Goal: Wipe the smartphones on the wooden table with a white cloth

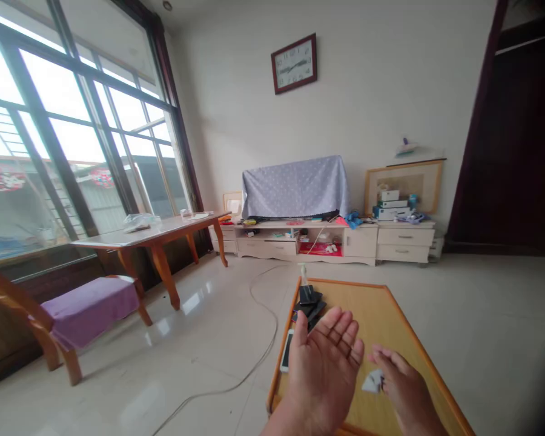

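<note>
My left hand [324, 363] is raised palm up over a low wooden table [390, 309], fingers stretched out and holding nothing. My right hand [402, 384] hovers just right of it, back of the hand up, its fingers pinching a small white crumpled piece [373, 381]. Beyond the left hand several dark phones [309, 303] lie stacked near the table's left edge, with a small spray bottle [303, 274] at the far corner. A white phone [287, 351] lies by the left rim.
A cable [258, 339] snakes over the tiled floor left of the table. Further left stand a long wooden table [149, 236] and a purple-cushioned bench [91, 309] by the window. A covered TV [295, 184] sits on a low cabinet [327, 239] at the back wall.
</note>
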`<state>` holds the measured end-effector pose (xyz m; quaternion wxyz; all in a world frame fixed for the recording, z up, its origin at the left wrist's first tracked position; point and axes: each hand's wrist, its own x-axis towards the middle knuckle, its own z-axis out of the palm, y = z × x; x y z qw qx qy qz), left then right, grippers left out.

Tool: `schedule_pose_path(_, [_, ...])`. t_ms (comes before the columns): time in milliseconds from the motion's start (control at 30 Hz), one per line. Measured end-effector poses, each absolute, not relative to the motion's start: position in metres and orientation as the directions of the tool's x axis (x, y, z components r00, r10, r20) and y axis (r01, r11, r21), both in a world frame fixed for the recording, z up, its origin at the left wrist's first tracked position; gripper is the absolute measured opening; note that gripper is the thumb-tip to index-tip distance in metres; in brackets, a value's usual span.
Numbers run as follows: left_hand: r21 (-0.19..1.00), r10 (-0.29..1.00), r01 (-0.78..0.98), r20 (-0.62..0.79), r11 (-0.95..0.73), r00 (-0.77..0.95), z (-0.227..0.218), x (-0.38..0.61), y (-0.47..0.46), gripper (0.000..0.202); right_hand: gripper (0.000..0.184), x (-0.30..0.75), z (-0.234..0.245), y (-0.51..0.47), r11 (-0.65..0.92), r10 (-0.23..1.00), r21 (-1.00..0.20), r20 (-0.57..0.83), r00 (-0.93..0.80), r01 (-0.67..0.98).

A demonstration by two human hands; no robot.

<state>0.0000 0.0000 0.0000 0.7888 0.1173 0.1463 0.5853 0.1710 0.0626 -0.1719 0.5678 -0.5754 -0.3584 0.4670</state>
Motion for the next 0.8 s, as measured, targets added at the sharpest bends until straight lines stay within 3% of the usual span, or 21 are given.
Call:
schedule_pose_path(133, [0.375,0.957,-0.881,-0.142,0.289,0.254,-0.003,0.0,-0.002,0.041,0.068,0.168,-0.166,0.056,-0.115,0.937,-0.987,-0.147,0.318,-0.115])
schedule_pose_path(300, [0.307,0.961,-0.924,-0.224,0.23,0.164,-0.011,-0.005,0.007,0.017,0.068,0.176,-0.17,0.06,-0.105,0.929,-0.988,-0.139,0.342,-0.116])
schedule_pose_path(433, [0.275,0.955,-0.957,-0.296,0.097,0.011,-0.02,-0.025,0.018,0.013,0.07,0.18,-0.176,0.063,-0.112,0.926,-0.984,-0.155,0.343,-0.142])
schedule_pose_path(533, [0.266,0.956,-0.962,-0.291,0.054,-0.027,-0.022,-0.041,0.023,0.028,0.071,0.179,-0.177,0.063,-0.111,0.926,-0.982,-0.158,0.343,-0.152])
schedule_pose_path(667, [0.383,0.965,-0.924,-0.249,0.02,-0.082,-0.035,-0.053,0.029,0.032,0.07,0.174,-0.173,0.06,-0.089,0.922,-0.983,-0.143,0.36,-0.162])
schedule_pose_path(800, [0.631,0.945,-0.776,-0.238,-0.024,-0.223,-0.068,-0.05,0.035,0.036,0.071,0.168,-0.164,0.055,-0.075,0.929,-0.972,-0.148,0.339,-0.221])
